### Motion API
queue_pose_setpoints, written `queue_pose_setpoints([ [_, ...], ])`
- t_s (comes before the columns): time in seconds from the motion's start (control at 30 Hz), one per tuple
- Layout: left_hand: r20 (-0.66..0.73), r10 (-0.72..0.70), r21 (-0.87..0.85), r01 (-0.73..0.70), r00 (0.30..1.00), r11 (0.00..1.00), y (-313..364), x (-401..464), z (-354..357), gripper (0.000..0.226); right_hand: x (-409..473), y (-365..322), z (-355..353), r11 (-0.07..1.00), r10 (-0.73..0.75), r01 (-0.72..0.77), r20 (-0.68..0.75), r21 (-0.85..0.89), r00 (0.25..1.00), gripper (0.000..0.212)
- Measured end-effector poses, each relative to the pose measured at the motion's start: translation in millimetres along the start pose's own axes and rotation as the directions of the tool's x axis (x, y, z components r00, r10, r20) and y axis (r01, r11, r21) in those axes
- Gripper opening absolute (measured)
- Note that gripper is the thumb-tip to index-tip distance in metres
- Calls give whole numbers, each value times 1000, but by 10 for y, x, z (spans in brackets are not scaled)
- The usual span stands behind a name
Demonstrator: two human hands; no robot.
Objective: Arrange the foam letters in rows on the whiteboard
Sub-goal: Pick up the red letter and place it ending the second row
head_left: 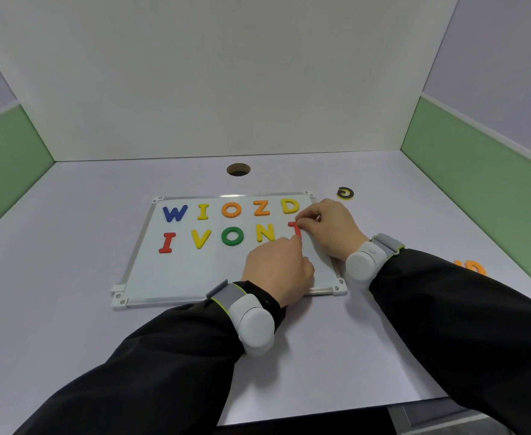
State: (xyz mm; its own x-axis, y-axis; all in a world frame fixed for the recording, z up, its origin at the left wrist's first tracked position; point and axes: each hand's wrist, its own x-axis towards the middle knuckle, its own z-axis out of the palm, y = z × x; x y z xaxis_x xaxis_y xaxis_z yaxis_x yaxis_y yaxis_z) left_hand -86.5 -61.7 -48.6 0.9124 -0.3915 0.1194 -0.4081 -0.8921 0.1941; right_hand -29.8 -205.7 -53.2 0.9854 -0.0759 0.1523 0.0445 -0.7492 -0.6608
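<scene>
The whiteboard (176, 277) lies flat on the desk. Its top row holds a blue W (175, 213), yellow I (203, 211), orange O (231, 210), orange Z (261, 207) and yellow D (289, 205). The second row holds a red I (167, 242), yellow V (201, 238), green O (232, 235) and yellow N (266, 232). A red letter (296, 228), partly hidden, sits at that row's right end. My right hand (330, 227) pinches its top; my left hand (278, 271) touches its lower end.
A yellow G with its dark back up (345, 193) lies on the desk beyond the board's far right corner. An orange letter (474, 267) peeks out behind my right sleeve. A round cable hole (238, 169) sits near the back wall. Partition walls enclose three sides.
</scene>
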Motion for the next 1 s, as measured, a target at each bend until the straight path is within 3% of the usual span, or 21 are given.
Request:
queue_pose_setpoints([
  [0.47,54,-6,-28,8,999,1000,-3,25,-54,25,-29,30,-38,999,14,-12,-57,42,998,12],
  [1.0,39,35,-1,-35,999,999,223,-50,-132,15,-313,458,-469,988,153,-151,-92,38,984,37],
])
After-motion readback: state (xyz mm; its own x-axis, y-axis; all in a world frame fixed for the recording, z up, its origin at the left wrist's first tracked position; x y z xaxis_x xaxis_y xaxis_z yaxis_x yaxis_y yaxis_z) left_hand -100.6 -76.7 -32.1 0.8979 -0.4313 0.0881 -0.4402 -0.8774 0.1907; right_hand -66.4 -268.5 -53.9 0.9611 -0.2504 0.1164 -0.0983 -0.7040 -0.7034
